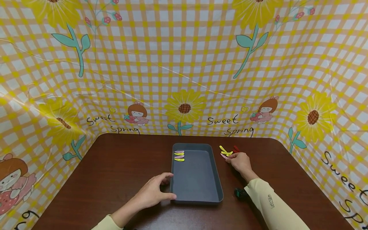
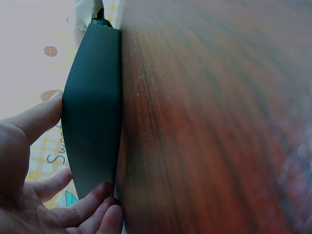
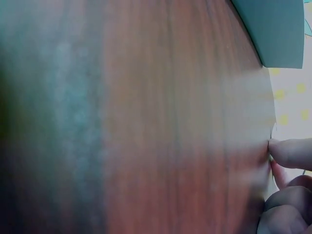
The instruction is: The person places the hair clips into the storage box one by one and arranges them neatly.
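A grey rectangular tray (image 1: 195, 179) lies on the table. Inside its far left corner, several yellow and pink hair clips (image 1: 179, 159) form a column. My left hand (image 1: 152, 190) rests at the tray's left side, thumb at the near left rim and fingers spread; in the left wrist view, fingertips (image 2: 102, 190) touch the tray's outer wall (image 2: 92, 107). Right of the tray, my right hand (image 1: 241, 162) pinches a pink hair clip (image 1: 223, 156) between thumb and forefinger. Yellow hair clips (image 1: 222, 149) and red hair clips (image 1: 236, 148) lie beside those fingers, partly hidden.
The dark brown wooden table (image 1: 129, 156) carries everything. A small black object (image 1: 240, 193) sits by the right sleeve, near the tray's right side. A yellow checked cloth (image 1: 184, 70) with sunflowers hangs round the back and sides.
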Action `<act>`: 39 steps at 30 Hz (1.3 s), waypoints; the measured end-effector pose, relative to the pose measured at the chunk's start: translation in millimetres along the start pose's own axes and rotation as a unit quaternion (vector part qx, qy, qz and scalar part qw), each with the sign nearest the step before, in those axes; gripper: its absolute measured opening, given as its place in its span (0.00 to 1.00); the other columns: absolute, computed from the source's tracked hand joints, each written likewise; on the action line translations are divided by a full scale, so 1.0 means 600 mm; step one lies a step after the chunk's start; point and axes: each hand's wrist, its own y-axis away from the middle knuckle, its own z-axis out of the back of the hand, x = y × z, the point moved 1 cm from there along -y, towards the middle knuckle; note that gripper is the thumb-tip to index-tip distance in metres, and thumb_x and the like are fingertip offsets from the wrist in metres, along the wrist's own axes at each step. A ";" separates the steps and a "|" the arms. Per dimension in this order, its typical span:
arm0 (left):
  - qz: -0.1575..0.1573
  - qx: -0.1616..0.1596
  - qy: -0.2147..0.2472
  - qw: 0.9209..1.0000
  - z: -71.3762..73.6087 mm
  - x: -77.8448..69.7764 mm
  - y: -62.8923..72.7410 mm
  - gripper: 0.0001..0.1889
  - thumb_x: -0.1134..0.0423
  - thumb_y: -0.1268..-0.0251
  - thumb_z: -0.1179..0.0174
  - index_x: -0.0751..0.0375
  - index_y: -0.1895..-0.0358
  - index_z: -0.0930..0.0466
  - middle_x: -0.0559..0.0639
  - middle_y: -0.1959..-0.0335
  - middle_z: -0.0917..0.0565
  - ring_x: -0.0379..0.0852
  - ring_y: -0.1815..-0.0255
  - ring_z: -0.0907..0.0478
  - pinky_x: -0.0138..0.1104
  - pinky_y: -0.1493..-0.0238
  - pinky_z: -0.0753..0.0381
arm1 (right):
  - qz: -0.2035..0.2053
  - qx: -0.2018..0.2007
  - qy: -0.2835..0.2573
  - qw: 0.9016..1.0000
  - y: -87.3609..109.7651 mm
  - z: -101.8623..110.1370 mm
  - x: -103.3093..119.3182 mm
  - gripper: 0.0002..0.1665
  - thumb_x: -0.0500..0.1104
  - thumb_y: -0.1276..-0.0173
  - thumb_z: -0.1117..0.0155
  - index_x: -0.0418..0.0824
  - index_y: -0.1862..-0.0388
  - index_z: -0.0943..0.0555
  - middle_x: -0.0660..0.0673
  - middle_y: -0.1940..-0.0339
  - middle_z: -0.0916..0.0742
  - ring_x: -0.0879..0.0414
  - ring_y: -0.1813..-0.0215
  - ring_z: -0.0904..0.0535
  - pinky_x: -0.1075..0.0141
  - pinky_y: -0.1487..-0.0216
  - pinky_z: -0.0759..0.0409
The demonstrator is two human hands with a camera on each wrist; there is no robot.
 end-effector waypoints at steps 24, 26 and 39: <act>0.005 0.000 -0.004 1.000 0.002 -0.004 0.000 0.40 0.43 0.47 0.24 0.54 0.32 0.28 0.49 0.47 0.18 0.52 0.43 0.23 0.53 0.44 0.25 | 0.009 0.033 -0.016 0.999 0.002 0.007 -0.001 0.11 0.37 0.34 0.30 0.29 0.59 0.13 0.36 0.59 0.13 0.47 0.58 0.23 0.64 0.65 0.28; 0.004 -0.002 -0.004 1.000 0.002 -0.003 0.000 0.40 0.44 0.47 0.24 0.54 0.32 0.27 0.49 0.48 0.18 0.51 0.44 0.23 0.52 0.45 0.24 | 0.012 0.036 -0.019 0.999 0.002 0.008 0.000 0.11 0.37 0.34 0.31 0.29 0.59 0.13 0.35 0.58 0.13 0.47 0.58 0.23 0.64 0.65 0.28; 0.002 -0.003 -0.006 1.000 0.002 -0.001 0.000 0.40 0.44 0.47 0.25 0.54 0.32 0.27 0.49 0.49 0.18 0.51 0.44 0.23 0.52 0.45 0.25 | 0.028 0.045 -0.018 0.998 -0.001 0.016 0.017 0.12 0.39 0.33 0.30 0.30 0.58 0.13 0.36 0.58 0.13 0.48 0.59 0.25 0.63 0.65 0.30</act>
